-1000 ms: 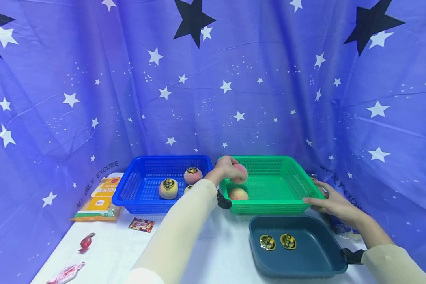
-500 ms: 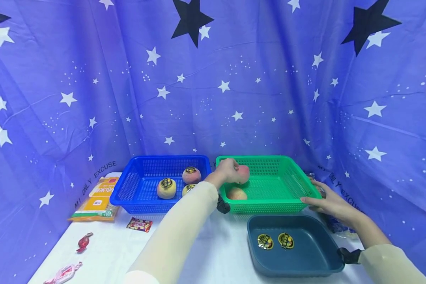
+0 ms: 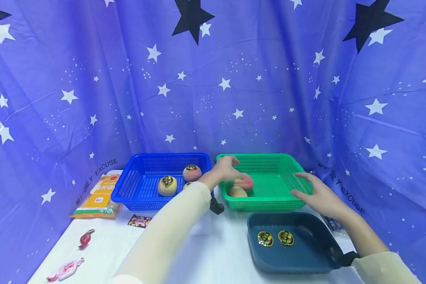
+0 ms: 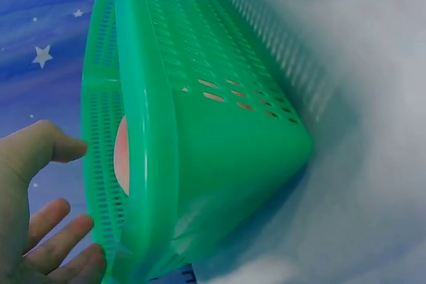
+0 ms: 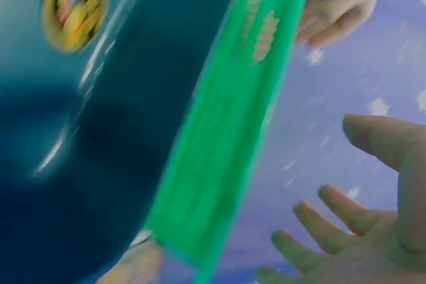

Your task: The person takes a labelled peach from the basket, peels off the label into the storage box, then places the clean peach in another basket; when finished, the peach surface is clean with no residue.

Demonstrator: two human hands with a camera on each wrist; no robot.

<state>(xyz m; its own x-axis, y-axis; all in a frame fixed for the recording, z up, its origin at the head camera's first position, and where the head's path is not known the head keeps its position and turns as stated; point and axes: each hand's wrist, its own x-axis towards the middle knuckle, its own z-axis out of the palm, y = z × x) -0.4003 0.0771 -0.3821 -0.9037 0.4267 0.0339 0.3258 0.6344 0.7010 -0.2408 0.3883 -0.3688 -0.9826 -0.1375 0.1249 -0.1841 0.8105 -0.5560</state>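
My left hand (image 3: 226, 170) hovers over the left part of the green basket (image 3: 266, 203), fingers loosely spread and holding nothing. Just below its fingertips lies a pink peach (image 3: 246, 183), beside a paler peach (image 3: 237, 192) by the front wall. In the left wrist view, the thumb and fingers of that hand stand apart at the basket's rim (image 4: 143, 118). To the right of the basket, my right hand (image 3: 321, 195) is spread in the air. The right wrist view shows its fingers (image 5: 326, 231) apart, with nothing between them.
A blue basket (image 3: 142, 204) on the left holds peaches with black-and-gold stickers, including a yellow peach (image 3: 167, 186). In front, a dark tray (image 3: 294, 262) contains two stickers (image 3: 286, 238). Wrapped candies (image 3: 85, 239) and an orange food bag (image 3: 99, 199) lie at the left.
My left hand has let go of the pink peach, which now rests lower in the green basket. My right hand has come off the basket's right rim, its fingers spread.
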